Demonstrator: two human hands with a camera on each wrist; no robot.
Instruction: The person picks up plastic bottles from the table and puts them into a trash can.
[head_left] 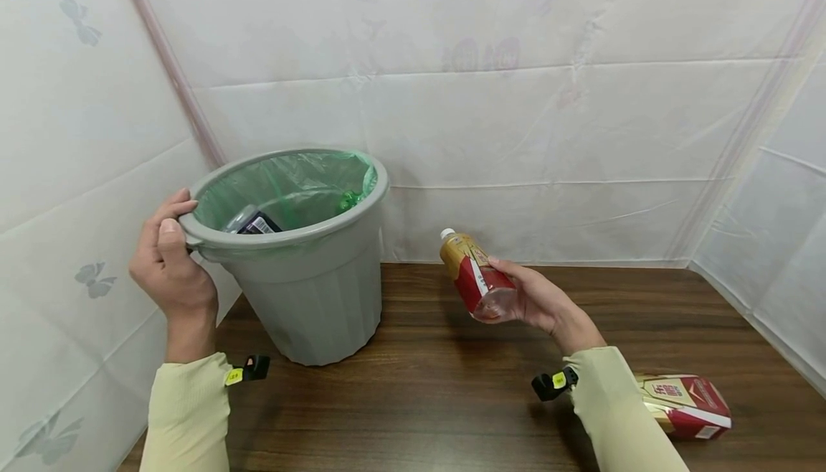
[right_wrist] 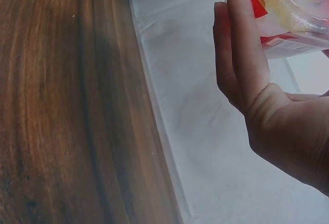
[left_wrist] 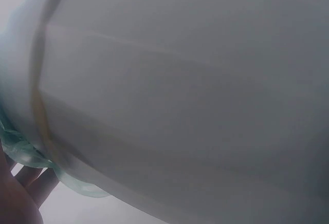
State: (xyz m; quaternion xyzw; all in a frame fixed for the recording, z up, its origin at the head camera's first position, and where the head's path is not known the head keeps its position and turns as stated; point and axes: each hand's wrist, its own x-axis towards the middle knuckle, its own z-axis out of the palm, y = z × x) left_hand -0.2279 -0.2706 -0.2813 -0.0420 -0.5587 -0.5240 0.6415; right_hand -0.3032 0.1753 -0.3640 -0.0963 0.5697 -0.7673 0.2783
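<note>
one left hand (head_left: 174, 264), in a pale yellow-green left sleeve (head_left: 187, 414), was at the left edge of the grey bin (head_left: 316, 293), its fingers bent over the rim, grasping it. a black strapped device (head_left: 257, 367) sat at that wrist, just in front of the bin. the bin stood on the dark wood surface (head_left: 413, 400), lined with a green bag (head_left: 290, 174); within the bin, on its left side, lay a clear container with a dark barcoded label (head_left: 259, 222), and toward its right side a bright green item (head_left: 349, 201), too small to make out. pale sheeting (head_left: 464, 128) hung behind the bin. to the right of the bin, and apart from it, a red and gold bottle (head_left: 470, 271) was tilted, its white cap on the bin's side, raised above the surface. the right hand (head_left: 538, 298) had its fingers grasping the bottle near its base. farther right of the bin, and nearer the person, a second bottle (head_left: 693, 404) lay on its side, partly hidden by the right sleeve (head_left: 622, 407).
</note>
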